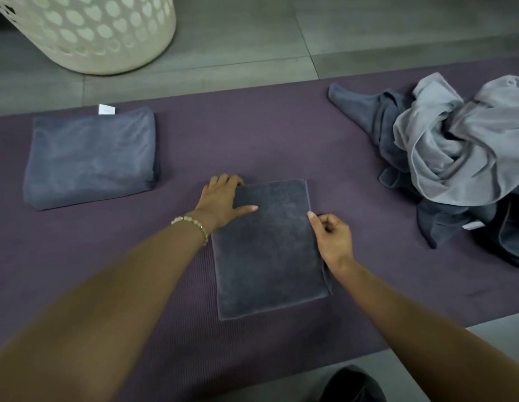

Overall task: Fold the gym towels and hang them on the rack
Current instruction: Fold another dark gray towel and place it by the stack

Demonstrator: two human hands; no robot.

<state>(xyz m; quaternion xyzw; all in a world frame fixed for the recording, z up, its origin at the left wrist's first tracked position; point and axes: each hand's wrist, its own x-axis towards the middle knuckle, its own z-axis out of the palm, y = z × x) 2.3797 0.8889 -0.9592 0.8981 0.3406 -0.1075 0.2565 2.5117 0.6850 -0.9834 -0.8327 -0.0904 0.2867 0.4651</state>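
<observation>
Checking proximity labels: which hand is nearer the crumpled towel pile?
Right. The right hand pinches the dark towel's right edge, on the side facing the towel pile; the left hand holds its far-left corner, farther away.

Cream perforated plastic laundry basket: cut by top and left edges, rim unseen.
Heap of loose light grey and dark grey towels: runs off right edge; dark ones mostly buried, count unclear.
Left hand: fingertips hidden behind far corner of folded charcoal towel.
Right hand: curled fingers mask whether that towel's edge is pinched.
White tag on folded blue-grey towel: print too small.
Dark rounded shape: cropped at bottom edge, unidentifiable.
</observation>
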